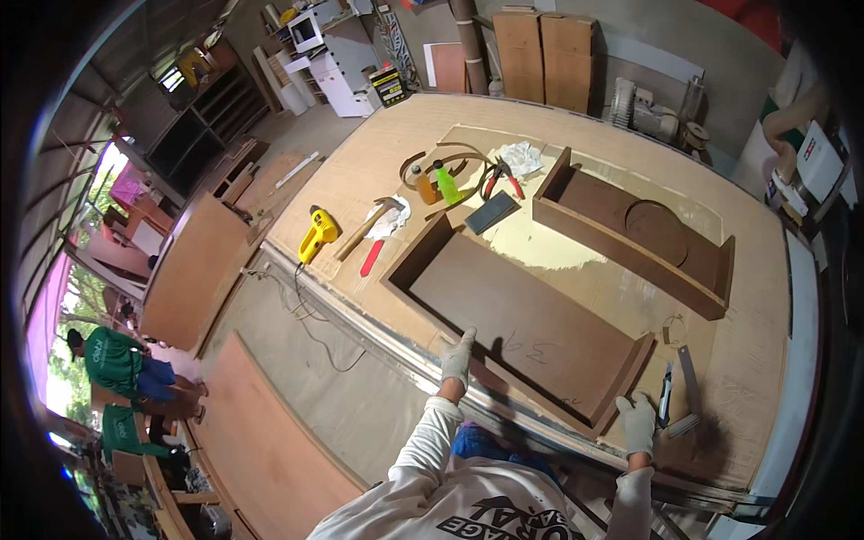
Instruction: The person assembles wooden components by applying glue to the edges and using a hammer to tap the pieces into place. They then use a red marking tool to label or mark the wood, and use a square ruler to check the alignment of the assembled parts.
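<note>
White shirt (pixel 459 495) nearest, gloved left hand (pixel 456 358) and right hand (pixel 638 425) meet the brown open box (pixel 513 310) on the counter (pixel 760 378), whether pinching I cannot tell, apparently steadying it; moving it would call for even support.

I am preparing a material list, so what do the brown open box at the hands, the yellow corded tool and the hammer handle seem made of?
Open box: probably wood-based board, matte brown; flat, even panels, square edges. Corded tool: likely hard plastic; smooth, rounded yellow body. Hammer handle: apparently wood, pale tan; varnish unclear.
</note>
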### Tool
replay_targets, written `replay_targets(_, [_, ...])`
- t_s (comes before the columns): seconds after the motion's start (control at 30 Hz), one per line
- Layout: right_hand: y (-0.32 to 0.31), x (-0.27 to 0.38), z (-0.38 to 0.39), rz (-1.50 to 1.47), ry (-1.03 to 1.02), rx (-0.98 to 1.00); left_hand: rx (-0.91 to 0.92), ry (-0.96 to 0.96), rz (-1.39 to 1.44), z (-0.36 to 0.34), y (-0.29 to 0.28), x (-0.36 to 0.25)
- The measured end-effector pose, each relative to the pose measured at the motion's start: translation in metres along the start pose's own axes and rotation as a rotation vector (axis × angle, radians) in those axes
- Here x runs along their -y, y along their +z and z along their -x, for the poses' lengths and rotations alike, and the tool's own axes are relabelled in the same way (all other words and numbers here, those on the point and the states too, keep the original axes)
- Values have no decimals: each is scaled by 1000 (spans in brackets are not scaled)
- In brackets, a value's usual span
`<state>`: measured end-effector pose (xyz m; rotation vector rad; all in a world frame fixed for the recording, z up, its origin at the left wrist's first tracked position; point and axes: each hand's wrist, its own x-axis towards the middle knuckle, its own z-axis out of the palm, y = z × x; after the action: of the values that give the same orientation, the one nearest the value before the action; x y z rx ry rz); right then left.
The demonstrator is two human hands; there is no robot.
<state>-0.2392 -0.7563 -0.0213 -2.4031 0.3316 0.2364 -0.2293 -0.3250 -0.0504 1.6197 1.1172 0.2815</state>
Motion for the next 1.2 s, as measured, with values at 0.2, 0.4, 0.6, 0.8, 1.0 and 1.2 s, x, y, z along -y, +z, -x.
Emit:
replay_targets(0.2, [33,10,-38,-232,6,-19,-89,-74,-21,-36,16,9])
replay_targets(0.4, [49,14,-47,181,195,-72,31,-203,-52,-59,5,18])
replay_targets(0.6, [85,69,-3,565,-284,123,-70,-161,-258,-116,-42,8])
replay_targets(0.8, [139,77,-42,161,-109,-65,4,-203,-187,-171,-68,11])
replay_targets(1.0, [131,88,-48,-2,-66,-24,459,-14,-283,-194,-128,-16])
replay_targets(1.2, [134,87,-57,-140,-48,116,-182,259,-631,-345,-213,20])
